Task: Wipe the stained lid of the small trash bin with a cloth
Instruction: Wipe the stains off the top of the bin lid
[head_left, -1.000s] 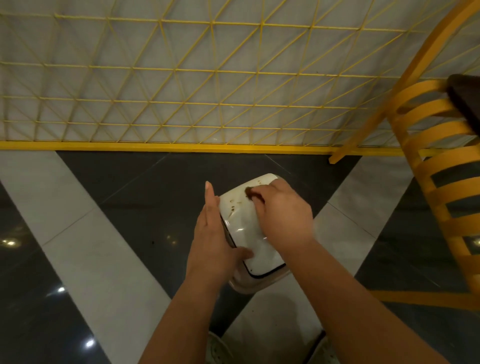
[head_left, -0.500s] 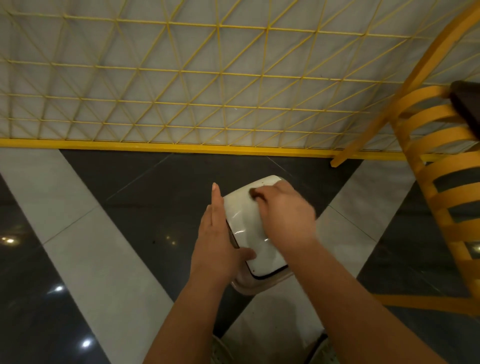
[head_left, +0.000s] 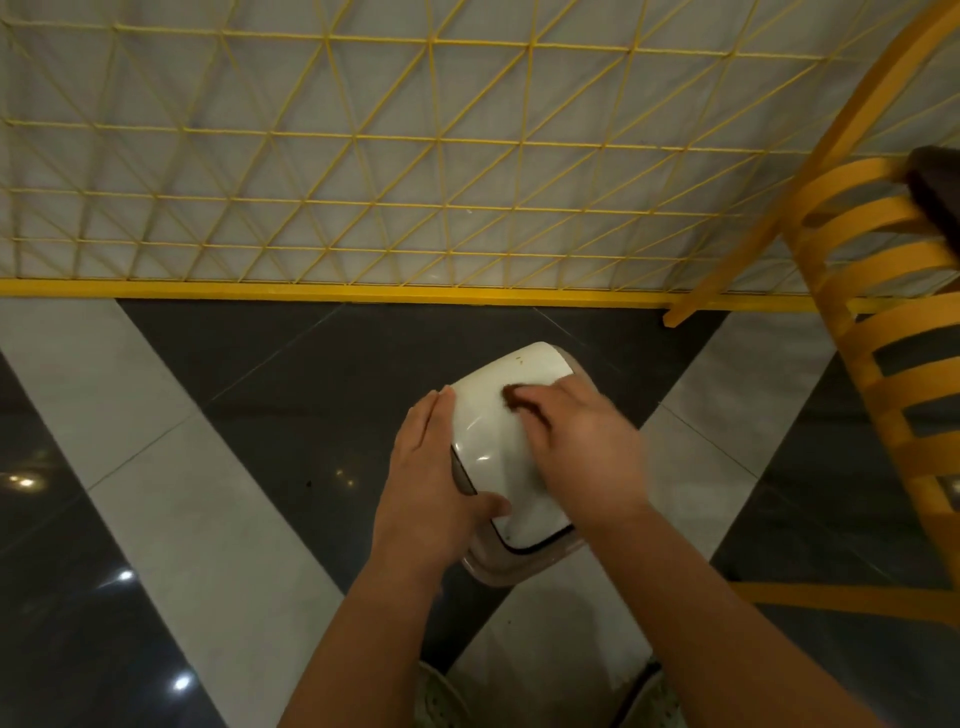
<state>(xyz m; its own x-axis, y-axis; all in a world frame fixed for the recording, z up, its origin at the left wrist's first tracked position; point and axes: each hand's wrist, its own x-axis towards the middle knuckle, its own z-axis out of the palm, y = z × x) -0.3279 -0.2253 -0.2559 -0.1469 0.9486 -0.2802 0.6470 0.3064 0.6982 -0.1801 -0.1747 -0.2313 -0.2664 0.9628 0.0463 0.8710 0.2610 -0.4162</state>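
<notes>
**Wiping under way, far edge of lid not yet clean**

Nearest the camera, two forearms reach down and forward over the floor (head_left: 197, 519), a glossy surface of dark and pale tiles. The bin (head_left: 519, 564) stands on it just ahead of the person's feet, its white lid (head_left: 493, 410) tilted toward the camera.

The left hand (head_left: 431, 483) lies flat against the lid's left side, fingers straight and together, thumb hooked over the near top edge, so it braces the bin rather than gripping it. The right hand (head_left: 587, 447) presses down on the lid's right half, fingers curled over a dark brown cloth (head_left: 514, 397) of which only a small bunched end shows past the fingertips. The hand is blurred, which suggests a rubbing stroke.

The middle of the lid looks clean and shiny. A few small brown specks (head_left: 519, 357) sit near the far edge, beyond the cloth. The next move likely calls for pushing the cloth up to that edge while the left hand steadies the bin.

Further off stand a yellow mesh fence (head_left: 363, 156) and, at right, a yellow chair (head_left: 883, 291).
</notes>
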